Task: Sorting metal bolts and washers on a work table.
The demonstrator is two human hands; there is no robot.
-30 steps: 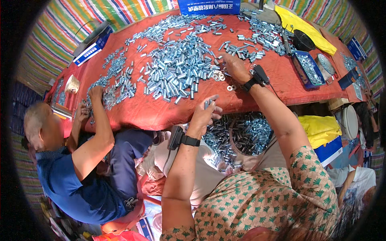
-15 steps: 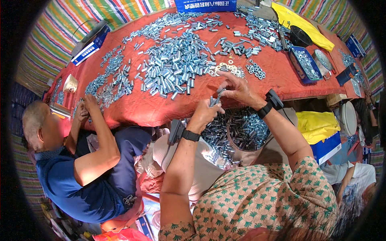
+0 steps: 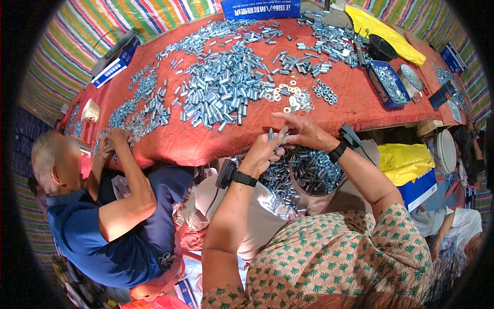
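My left hand [image 3: 261, 151] is closed around a slim metal bolt [image 3: 271, 133], whose end sticks up past the fingers. Close against it, my right hand [image 3: 306, 131] has its index finger stretched out and its thumb apart, near the left fingertips. Whether anything small lies in the right palm is hidden. Just beyond the hands on the red cloth are flat washers [image 3: 294, 100] and a cluster of hex nuts [image 3: 325, 90]. A big heap of shiny metal sleeves [image 3: 224, 85] lies to their left. Below my hands, a round tub [image 3: 298, 189] holds many dark and silvery metal pieces.
At the left, a person in blue [image 3: 98, 221] works with small parts at the red-covered table [image 3: 190, 147]. A blue tray [image 3: 374, 82] of parts and a black bowl [image 3: 382, 47] stand at the right. A yellow sack [image 3: 406, 162] lies beside a white bucket [image 3: 445, 152].
My right thumb and index finger have spread apart from their pinch on a grey metal piece. The right hand sits slightly lower, and the left hand has turned with the bolt upright.
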